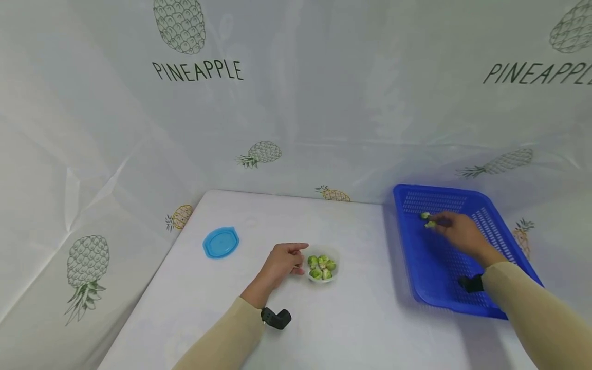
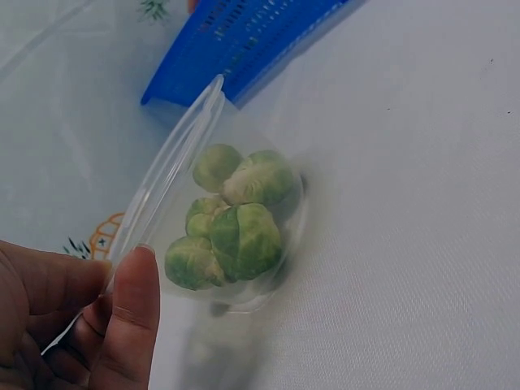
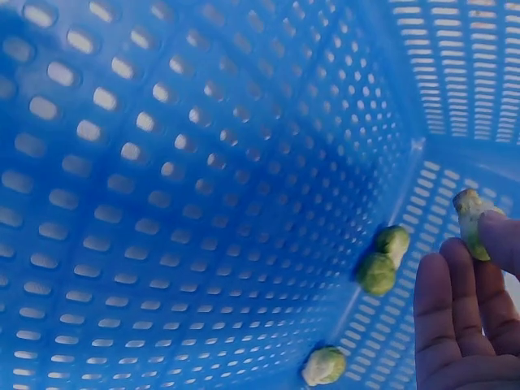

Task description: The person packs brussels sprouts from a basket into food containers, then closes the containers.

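My left hand grips the rim of a clear plastic container between thumb and fingers. Several Brussels sprouts sit inside it, green and leafy through the wall in the left wrist view. Over at the right, my right hand reaches inside a blue perforated basket. Its thumb and fingertips pinch one Brussels sprout, stem end up. Beside that hand, loose sprouts lie on the basket floor along the wall, with another sprout nearer the camera.
A blue lid lies on the white table, left of the container. Behind the table hangs a pale sheet printed with pineapples. The basket's raised walls surround the right hand.
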A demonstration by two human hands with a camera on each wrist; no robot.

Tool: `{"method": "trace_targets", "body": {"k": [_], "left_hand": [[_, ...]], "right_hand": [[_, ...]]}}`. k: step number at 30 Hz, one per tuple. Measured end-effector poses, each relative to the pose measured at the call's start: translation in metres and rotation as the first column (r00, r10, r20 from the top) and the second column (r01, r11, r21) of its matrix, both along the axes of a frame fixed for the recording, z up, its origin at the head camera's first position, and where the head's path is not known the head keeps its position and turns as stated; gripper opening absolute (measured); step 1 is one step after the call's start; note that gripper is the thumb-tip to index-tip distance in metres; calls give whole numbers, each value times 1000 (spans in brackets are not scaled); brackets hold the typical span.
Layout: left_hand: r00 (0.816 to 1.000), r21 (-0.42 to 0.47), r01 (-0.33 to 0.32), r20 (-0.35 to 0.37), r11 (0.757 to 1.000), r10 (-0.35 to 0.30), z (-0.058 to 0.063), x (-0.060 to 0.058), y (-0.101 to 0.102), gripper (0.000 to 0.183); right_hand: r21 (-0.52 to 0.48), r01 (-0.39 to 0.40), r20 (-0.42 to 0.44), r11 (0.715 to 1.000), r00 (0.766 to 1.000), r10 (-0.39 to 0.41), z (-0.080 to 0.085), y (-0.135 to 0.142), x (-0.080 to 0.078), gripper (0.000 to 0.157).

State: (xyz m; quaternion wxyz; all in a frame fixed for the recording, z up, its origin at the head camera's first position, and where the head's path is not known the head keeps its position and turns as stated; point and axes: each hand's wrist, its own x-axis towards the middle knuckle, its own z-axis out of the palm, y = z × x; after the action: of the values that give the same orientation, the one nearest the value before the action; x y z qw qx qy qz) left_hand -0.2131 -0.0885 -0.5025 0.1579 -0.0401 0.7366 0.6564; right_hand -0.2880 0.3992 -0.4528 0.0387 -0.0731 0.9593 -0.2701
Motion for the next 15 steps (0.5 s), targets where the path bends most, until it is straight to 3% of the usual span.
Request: {"method": "trace_targets", "body": {"k": [15], "left_hand": [[1000,12,5,-4,1000,-5,0,-1,1,43]], "right_hand": [[-41,24,-27,999,999,-25,19,-11,14,47]]}}
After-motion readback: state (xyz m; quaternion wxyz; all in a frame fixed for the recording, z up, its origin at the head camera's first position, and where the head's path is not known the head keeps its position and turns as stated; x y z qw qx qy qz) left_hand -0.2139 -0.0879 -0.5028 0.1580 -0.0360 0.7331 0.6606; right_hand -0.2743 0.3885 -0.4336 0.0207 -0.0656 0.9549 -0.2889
